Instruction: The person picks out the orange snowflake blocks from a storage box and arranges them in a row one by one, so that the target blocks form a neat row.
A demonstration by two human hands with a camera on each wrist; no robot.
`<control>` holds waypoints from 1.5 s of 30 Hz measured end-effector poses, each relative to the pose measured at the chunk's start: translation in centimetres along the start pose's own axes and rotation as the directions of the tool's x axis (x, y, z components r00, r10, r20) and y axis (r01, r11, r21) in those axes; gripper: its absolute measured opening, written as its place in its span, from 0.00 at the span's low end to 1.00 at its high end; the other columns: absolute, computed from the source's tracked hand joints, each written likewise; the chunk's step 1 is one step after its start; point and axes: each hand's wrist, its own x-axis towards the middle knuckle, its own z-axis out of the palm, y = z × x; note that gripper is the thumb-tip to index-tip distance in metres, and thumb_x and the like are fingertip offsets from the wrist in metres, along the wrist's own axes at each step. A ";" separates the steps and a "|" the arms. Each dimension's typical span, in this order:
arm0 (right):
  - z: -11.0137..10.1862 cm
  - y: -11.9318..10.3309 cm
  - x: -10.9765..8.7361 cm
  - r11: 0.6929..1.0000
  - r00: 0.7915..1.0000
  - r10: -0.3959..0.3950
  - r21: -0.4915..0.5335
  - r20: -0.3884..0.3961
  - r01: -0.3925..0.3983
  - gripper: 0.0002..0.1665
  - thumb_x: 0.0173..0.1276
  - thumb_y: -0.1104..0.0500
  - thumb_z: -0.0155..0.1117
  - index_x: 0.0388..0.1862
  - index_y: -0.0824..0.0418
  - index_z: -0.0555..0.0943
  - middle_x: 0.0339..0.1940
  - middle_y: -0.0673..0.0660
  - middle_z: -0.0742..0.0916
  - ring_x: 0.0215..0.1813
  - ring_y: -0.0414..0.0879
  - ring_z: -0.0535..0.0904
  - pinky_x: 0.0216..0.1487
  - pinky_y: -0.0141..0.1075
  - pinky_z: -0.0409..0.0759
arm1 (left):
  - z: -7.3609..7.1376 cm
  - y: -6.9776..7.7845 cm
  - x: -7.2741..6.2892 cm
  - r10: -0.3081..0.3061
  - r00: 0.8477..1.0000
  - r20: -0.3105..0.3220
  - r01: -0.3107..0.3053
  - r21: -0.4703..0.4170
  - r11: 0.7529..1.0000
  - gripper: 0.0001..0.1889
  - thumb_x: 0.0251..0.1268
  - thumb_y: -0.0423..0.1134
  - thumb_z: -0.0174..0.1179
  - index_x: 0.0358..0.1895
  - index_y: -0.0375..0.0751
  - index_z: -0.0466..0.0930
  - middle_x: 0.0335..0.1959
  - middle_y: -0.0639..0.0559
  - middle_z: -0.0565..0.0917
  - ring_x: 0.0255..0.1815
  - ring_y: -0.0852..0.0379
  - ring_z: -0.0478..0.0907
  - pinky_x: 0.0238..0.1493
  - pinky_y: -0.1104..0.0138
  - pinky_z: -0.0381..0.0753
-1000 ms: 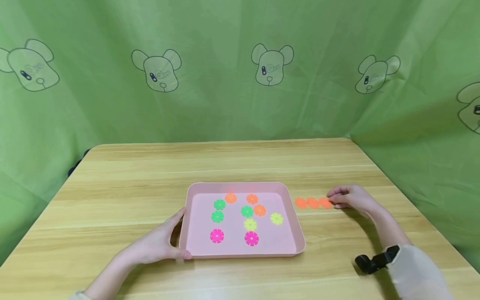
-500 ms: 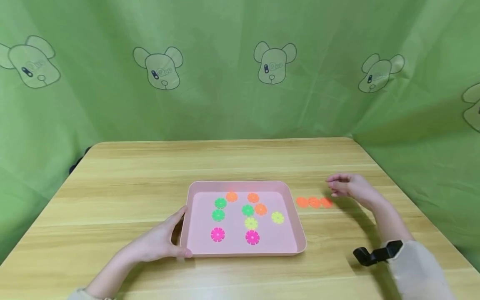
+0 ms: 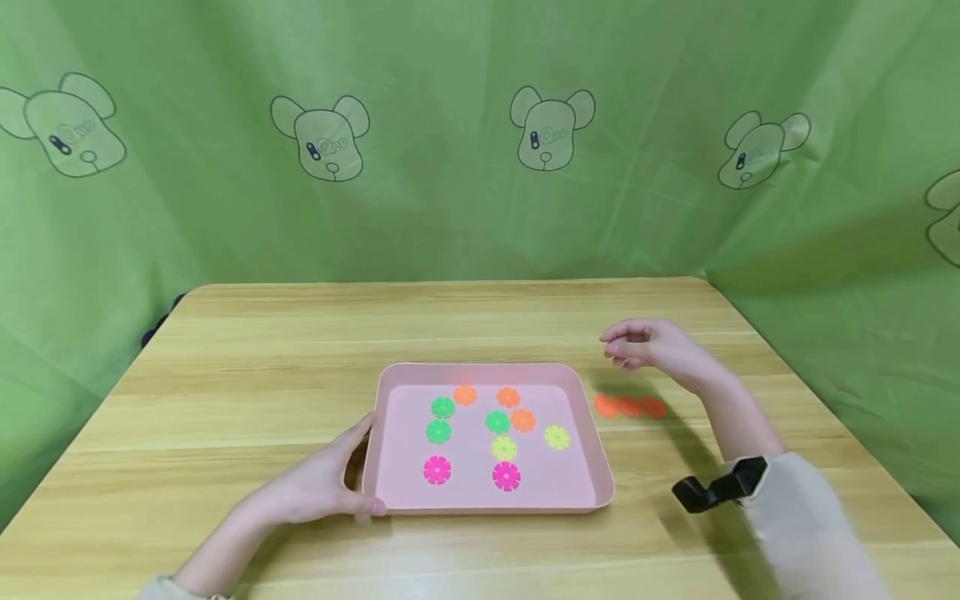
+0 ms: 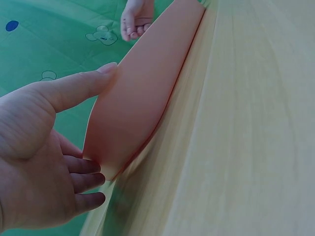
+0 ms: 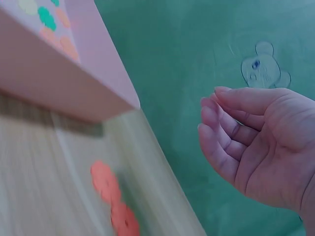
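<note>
A pink rectangular tray [image 3: 555, 492] lies on the table with several flower-shaped plastic discs inside: green [image 3: 438, 431], orange [image 3: 522, 420], yellow [image 3: 557, 437] and pink [image 3: 437, 470]. My left hand [image 3: 318, 483] holds the tray's left front corner, thumb at the front wall and fingers along the left side. In the left wrist view the thumb [image 4: 86, 88] touches the wall. Right of the tray, 3 orange discs [image 3: 630, 407] form a row on the wood. My right hand [image 3: 652, 350] hovers above and behind this row, fingers loosely bent, holding nothing.
The wooden table [image 3: 300, 358] extends around the tray. Behind it and at both sides hangs a green curtain [image 3: 435, 208] printed with bear heads. A black strap mount [image 3: 720, 487] sits on my right wrist.
My right hand has let go of the rightmost orange disc, lifted, and moved left toward the tray. The 3 discs stay in their row. My left hand keeps its place on the tray.
</note>
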 end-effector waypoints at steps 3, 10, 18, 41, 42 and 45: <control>0.8 -0.9 0.6 1.000 1.000 -0.008 0.001 0.017 0.008 0.23 0.66 0.60 0.60 0.52 0.76 0.71 0.39 0.60 0.83 0.37 0.45 0.80 0.46 0.45 0.79 | 0.0 0.0 0.0 0.007 1.000 0.001 -0.007 -0.002 1.000 0.60 0.42 0.53 0.72 0.72 0.32 0.41 0.68 0.36 0.59 0.60 0.47 0.64 0.60 0.47 0.61; 2.7 -2.4 2.0 1.000 0.999 -0.006 -0.011 0.044 0.006 0.23 0.65 0.58 0.62 0.53 0.72 0.74 0.43 0.64 0.83 0.41 0.51 0.80 0.47 0.47 0.78 | 0.0 0.2 -0.1 -0.020 1.000 -0.009 0.020 0.006 1.000 0.60 0.41 0.53 0.72 0.72 0.31 0.42 0.69 0.34 0.57 0.63 0.44 0.62 0.62 0.46 0.59; 5.0 -3.6 3.6 1.000 0.996 0.003 -0.025 0.093 -0.001 0.24 0.63 0.56 0.64 0.54 0.68 0.76 0.49 0.65 0.82 0.45 0.56 0.80 0.50 0.53 0.75 | 0.0 0.2 -0.1 -0.026 1.000 -0.010 0.026 0.016 1.000 0.60 0.41 0.54 0.72 0.72 0.32 0.43 0.69 0.35 0.57 0.64 0.43 0.60 0.62 0.46 0.59; 10.7 -4.9 6.6 0.996 0.966 -0.072 -0.037 0.247 0.084 0.24 0.61 0.60 0.64 0.55 0.70 0.76 0.48 0.59 0.84 0.45 0.47 0.81 0.46 0.42 0.79 | -0.1 0.3 -0.2 -0.051 0.999 -0.006 0.051 0.024 0.998 0.61 0.41 0.55 0.72 0.72 0.32 0.42 0.70 0.35 0.56 0.66 0.42 0.58 0.63 0.46 0.58; 10.9 -4.9 6.7 0.996 0.965 -0.067 -0.033 0.252 0.078 0.24 0.61 0.61 0.64 0.55 0.70 0.76 0.48 0.59 0.84 0.45 0.46 0.81 0.46 0.42 0.79 | -0.1 0.3 -0.2 -0.051 0.999 -0.005 0.051 0.023 0.998 0.61 0.41 0.55 0.72 0.72 0.32 0.42 0.70 0.35 0.56 0.66 0.42 0.59 0.63 0.46 0.58; 11.3 -4.7 6.8 0.998 0.963 -0.057 -0.023 0.264 0.066 0.24 0.61 0.62 0.64 0.55 0.70 0.76 0.48 0.59 0.84 0.45 0.46 0.80 0.47 0.42 0.79 | -0.1 0.3 -0.1 -0.049 0.999 -0.003 0.049 0.016 0.999 0.61 0.41 0.55 0.72 0.72 0.32 0.42 0.69 0.35 0.56 0.66 0.42 0.59 0.63 0.46 0.58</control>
